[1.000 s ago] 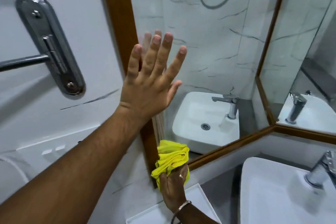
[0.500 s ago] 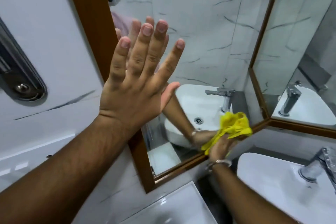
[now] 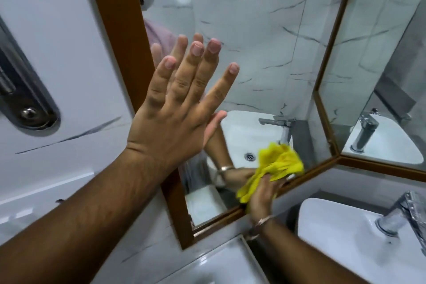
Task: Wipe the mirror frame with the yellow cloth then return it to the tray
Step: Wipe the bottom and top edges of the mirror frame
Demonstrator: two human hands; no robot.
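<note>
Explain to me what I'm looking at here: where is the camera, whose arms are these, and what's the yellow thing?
No machine is at work here. A person wears a wide-angle camera on the head, so you see their own two bare arms from above, which is why the room looks bent.

The left hand is spread flat against the mirror glass, fingers open, holding nothing. The right hand, with a bracelet on its wrist, grips a yellow cloth and presses it on the bottom rail of the brown wooden mirror frame. The second arm and cloth you see in the glass are only reflections.

Below right is a white washbasin with a chrome tap. The white rimmed surface at the bottom edge may be the tray. On the left wall sits a chrome bracket.
</note>
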